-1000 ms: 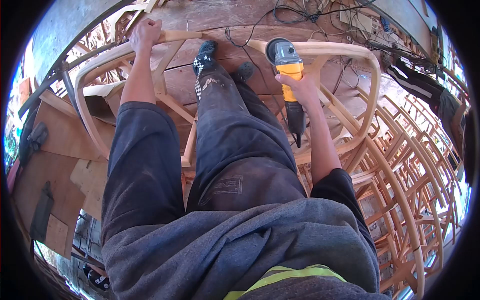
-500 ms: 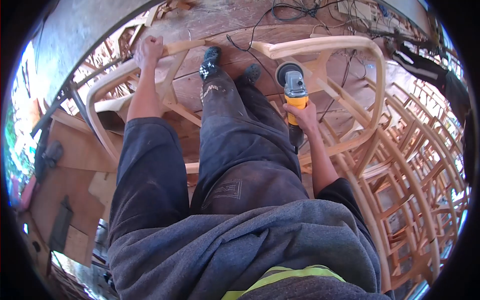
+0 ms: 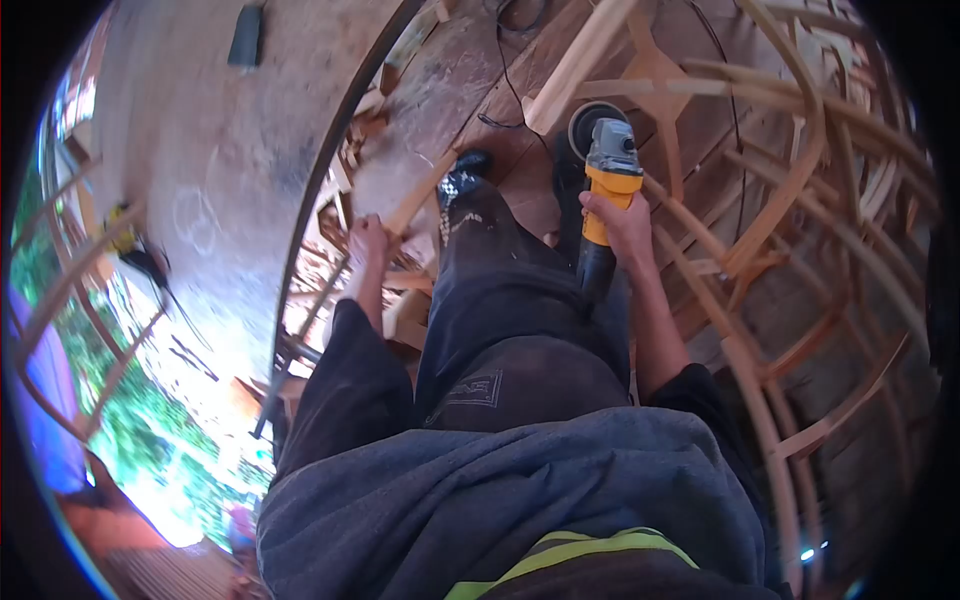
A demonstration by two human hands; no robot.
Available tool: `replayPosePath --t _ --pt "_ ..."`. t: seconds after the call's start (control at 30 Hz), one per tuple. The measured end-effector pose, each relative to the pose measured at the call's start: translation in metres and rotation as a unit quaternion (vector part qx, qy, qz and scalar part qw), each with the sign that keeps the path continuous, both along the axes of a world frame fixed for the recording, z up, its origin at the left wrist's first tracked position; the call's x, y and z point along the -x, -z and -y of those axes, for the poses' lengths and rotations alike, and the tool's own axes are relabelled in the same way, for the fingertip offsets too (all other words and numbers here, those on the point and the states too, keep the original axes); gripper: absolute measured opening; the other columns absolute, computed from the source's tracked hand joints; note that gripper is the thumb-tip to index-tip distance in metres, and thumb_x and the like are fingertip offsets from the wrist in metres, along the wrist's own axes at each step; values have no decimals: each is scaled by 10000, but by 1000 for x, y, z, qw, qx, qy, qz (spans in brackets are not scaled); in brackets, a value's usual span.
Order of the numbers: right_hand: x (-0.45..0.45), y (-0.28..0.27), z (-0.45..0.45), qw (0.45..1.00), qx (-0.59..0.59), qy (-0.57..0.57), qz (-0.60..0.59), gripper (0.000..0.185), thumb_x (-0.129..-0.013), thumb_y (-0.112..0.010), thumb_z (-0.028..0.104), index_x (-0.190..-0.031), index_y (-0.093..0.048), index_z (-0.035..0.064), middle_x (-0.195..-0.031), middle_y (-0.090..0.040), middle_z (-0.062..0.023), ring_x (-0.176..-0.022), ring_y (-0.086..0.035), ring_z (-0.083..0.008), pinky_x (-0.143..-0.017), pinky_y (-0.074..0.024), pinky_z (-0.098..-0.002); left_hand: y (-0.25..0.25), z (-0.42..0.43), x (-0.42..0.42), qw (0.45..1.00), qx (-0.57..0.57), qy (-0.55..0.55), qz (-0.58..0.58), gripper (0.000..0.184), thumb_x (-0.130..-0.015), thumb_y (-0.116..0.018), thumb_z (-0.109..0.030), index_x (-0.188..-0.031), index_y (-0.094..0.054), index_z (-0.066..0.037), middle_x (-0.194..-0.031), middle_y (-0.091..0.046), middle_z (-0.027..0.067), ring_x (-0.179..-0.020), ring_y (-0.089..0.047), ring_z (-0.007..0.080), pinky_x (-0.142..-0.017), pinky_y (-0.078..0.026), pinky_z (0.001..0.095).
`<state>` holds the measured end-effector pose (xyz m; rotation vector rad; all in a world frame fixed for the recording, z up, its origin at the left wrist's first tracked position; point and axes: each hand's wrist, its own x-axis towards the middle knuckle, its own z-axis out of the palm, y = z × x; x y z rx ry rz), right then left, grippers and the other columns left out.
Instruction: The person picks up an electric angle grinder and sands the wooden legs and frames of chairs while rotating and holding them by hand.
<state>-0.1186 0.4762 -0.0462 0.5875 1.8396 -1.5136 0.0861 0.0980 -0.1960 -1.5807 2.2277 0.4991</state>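
Observation:
My right hand (image 3: 622,228) is wrapped round the yellow body of an angle grinder (image 3: 613,180). The grinder's round disc points up and away from me, and its dark rear end hangs beside my leg. Just beyond the disc is a pale wooden chair frame (image 3: 668,88); whether the two touch I cannot tell. On the left, my left hand (image 3: 368,240) is closed at the end of a light wooden piece (image 3: 415,205), part of another frame that my arm and leg largely hide.
A large grey tabletop (image 3: 225,150) with a dark curved edge fills the upper left. Wood scraps (image 3: 335,215) lie beside it. More wooden frames (image 3: 800,440) crowd the right. A black cable (image 3: 507,75) runs over the floor. Another yellow tool (image 3: 122,232) is at the far left.
The view has swung leftward, showing more of the grey tabletop. The grinder has come down and nearer my leg, still in my right hand. My left hand stays closed on the wood.

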Motion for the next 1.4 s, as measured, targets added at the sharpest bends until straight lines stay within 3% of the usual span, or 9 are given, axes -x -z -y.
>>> replayPosePath --t 0.07,0.13,0.23,0.3,0.37,0.83,1.07,1.13,1.4 --pt "-26 13 12 998 -20 52 -19 389 -804 -800 245 -1075 -637 19 -903 -683 -43 -787 -669 -128 -729 -536 -286 9 -5 1 984 53 100 -141 263 -880 -607 -247 -1053 -682 -64 -989 -700 161 -1014 -651 324 -903 -490 425" --pt "-44 23 29 996 -43 81 -18 453 -797 -812 287 -1103 -639 1 -932 -698 -55 -841 -684 -142 -766 -549 -303 -25 -39 32 934 -89 174 -297 305 -801 -684 -155 -1085 -657 -45 -1060 -662 154 -1069 -623 310 -947 -477 416" --pt "-53 19 61 989 -84 107 -60 460 -794 -814 288 -1106 -642 -2 -944 -708 -69 -843 -690 -156 -778 -550 -311 -74 -96 77 826 -382 304 -282 603 -730 -684 -157 -1301 -524 -49 -1183 -629 143 -1151 -590 298 -1050 -436 379" --pt "-54 24 75 985 -99 116 -80 467 -791 -816 292 -1105 -642 -6 -953 -711 -77 -851 -694 -167 -786 -551 -317 -74 -131 79 720 -618 226 -219 810 -700 -705 -173 -1431 -384 -31 -1271 -578 162 -1230 -552 302 -1069 -421 376" --pt "-56 29 87 981 -119 124 -93 505 -771 -824 316 -1111 -645 -11 -979 -724 -103 -882 -708 -207 -809 -554 -347 -86 -153 80 704 -628 284 -171 961 -679 -730 -188 -1491 -250 -5 -1329 -526 202 -1283 -515 325 -1087 -404 384" --pt "-59 70 97 975 -160 74 -133 501 -772 -820 334 -1102 -657 -5 -974 -719 -92 -872 -707 -194 -803 -552 -326 -54 -182 82 763 -554 194 -269 860 -656 -868 -204 -1354 -399 -25 -1190 -635 155 -1122 -638 275 -975 -487 375" --pt "-86 109 66 959 154 229 -59 331 -846 -718 211 -1090 -618 11 -897 -684 -72 -803 -700 -184 -774 -579 -322 -87 -190 87 825 -450 294 -173 951 -706 -810 -207 -1451 -256 1 -1227 -613 282 -1095 -647 435 -908 -544 471" --pt "-92 121 63 878 327 348 1 373 -857 -688 235 -1129 -587 1 -910 -677 -103 -807 -696 -207 -789 -585 -340 -85 -192 84 828 -405 351 -166 977 -713 -799 -200 -1470 -218 8 -1240 -593 298 -1082 -639 456 -899 -546 484" --pt "-107 121 65 843 347 410 17 406 -860 -682 288 -1137 -572 13 -933 -678 -116 -827 -696 -220 -809 -585 -347 -94 -186 84 806 -362 448 -137 1030 -724 -782 -181 -1500 -145 48 -1306 -516 337 -1082 -623 486 -887 -551 503"
